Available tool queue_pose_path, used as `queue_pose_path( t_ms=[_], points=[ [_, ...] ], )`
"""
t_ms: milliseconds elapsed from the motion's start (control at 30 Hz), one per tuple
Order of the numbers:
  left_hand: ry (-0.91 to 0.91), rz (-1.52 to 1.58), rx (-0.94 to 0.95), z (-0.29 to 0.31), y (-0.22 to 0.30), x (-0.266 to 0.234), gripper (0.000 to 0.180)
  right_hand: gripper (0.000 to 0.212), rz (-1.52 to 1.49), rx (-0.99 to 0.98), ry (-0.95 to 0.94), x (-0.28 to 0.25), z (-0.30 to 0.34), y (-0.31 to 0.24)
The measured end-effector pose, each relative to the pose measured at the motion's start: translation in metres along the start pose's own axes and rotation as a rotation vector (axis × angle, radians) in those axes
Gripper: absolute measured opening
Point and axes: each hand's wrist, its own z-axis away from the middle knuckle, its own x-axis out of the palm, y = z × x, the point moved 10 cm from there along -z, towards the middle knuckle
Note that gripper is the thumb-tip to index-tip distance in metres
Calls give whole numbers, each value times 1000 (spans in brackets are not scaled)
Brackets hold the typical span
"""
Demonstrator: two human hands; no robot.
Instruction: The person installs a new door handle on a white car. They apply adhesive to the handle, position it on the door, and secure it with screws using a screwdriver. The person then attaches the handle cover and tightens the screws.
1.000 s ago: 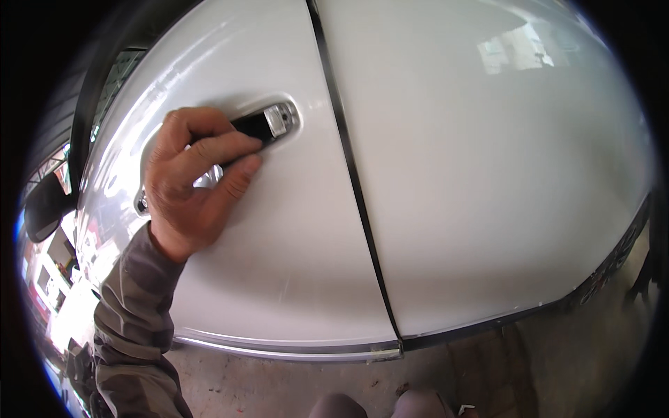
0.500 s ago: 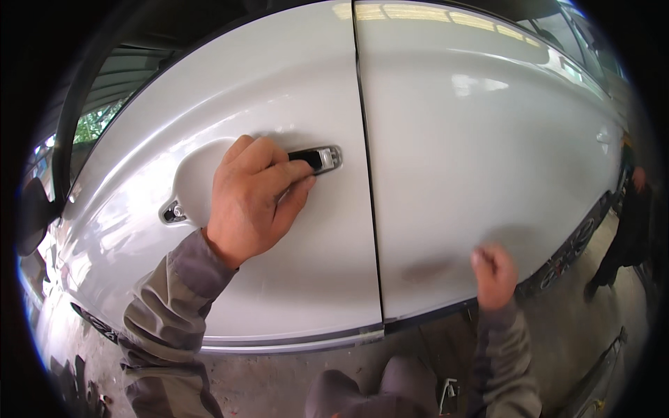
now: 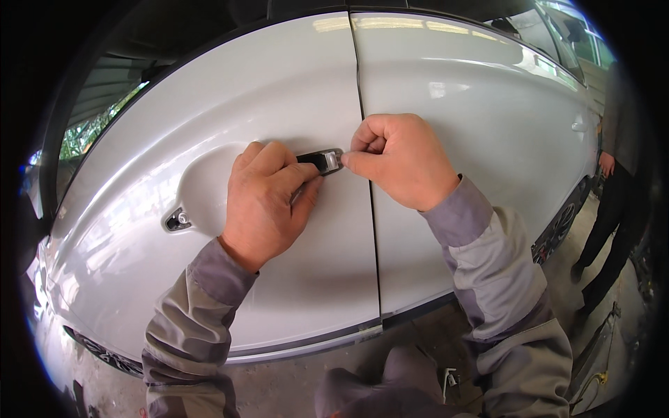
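Observation:
A white car door (image 3: pixel 306 251) fills the space before me, its outer handle absent from the scooped recess. My left hand (image 3: pixel 265 198) is closed with thumb and fingers pinching a black and silver door handle piece (image 3: pixel 322 161), set in the opening at the recess's right end. At that piece's right tip my right hand (image 3: pixel 408 161) has thumb and forefinger brought together, the other fingers curled. Whether anything small sits between its fingertips is hidden. Left of my left hand, a small mounting hole (image 3: pixel 178 219) with a metal fitting shows at the recess's other end.
The neighbouring white door panel (image 3: pixel 460 132) lies right of a dark vertical gap. A person in dark trousers (image 3: pixel 606 237) stands at the far right. On the floor below are a white bracket-like part (image 3: pixel 449 382) and a dark long object (image 3: pixel 596 355).
My right hand has risen from low in front of the right panel to the handle piece's right tip. My left hand keeps its pinch. The person at right shows more fully.

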Motion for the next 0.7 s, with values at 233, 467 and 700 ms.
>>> queue_pose_path(
  t_ms=[233, 467, 700],
  points=[
    [10, 31, 9, -1, -1, 0, 13, 16, 38, -21, 16, 1, 1, 1],
    [-23, 5, 18, -1, 0, 0, 13, 16, 81, -9, -25, 2, -3, -3],
    [-25, 8, 39, -3, 0, 1, 14, 16, 230, -121, 8, 4, -2, -14]
  ],
)
